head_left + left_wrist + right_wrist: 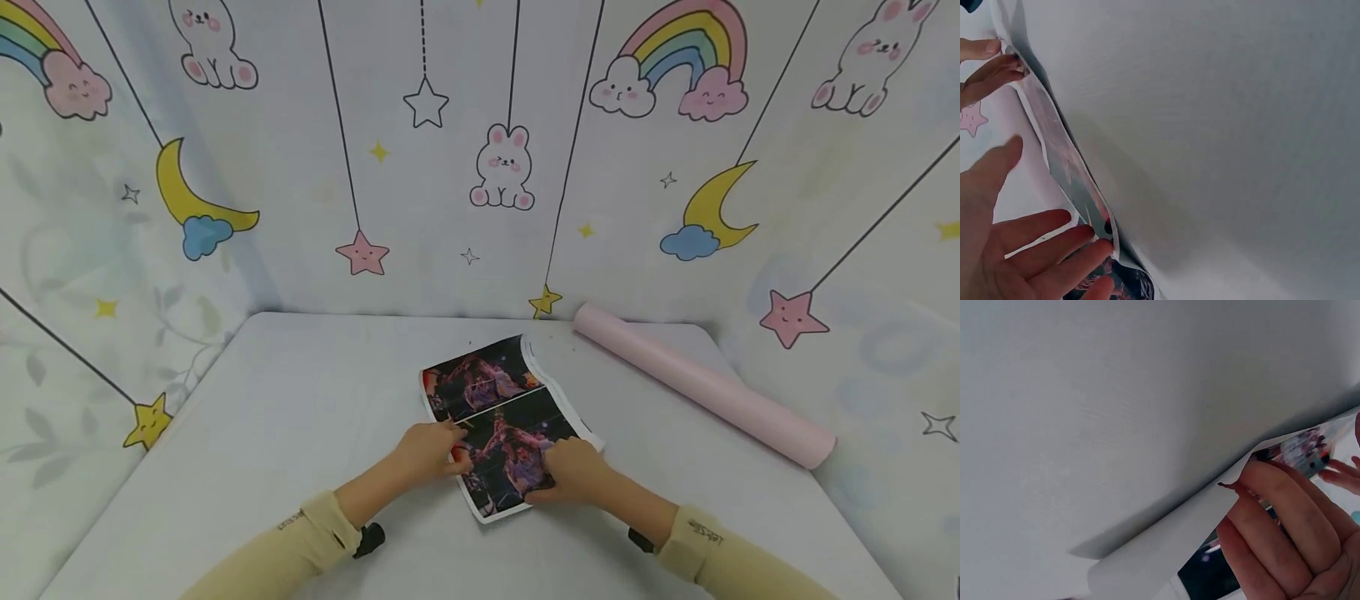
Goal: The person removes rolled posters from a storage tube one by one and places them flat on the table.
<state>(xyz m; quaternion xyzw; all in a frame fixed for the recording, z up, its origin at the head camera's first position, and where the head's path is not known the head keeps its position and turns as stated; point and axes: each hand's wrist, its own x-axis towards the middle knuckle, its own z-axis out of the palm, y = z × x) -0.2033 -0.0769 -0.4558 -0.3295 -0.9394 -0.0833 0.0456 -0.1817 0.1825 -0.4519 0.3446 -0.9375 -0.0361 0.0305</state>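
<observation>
A printed photo sheet, dark with pink and purple figures and a white border, lies on the white table. A crease or line crosses it, and its right side curls. My left hand is at its left edge; in the left wrist view the left hand has extended fingers touching the sheet, the thumb standing apart. My right hand is on the lower right part. Seen from the right wrist, the right hand curls its fingers over the sheet's raised white edge; its thumb is hidden there.
A pink roll lies diagonally at the back right of the white table. Behind stands a white backdrop with cartoon rabbits, moons, stars and rainbows.
</observation>
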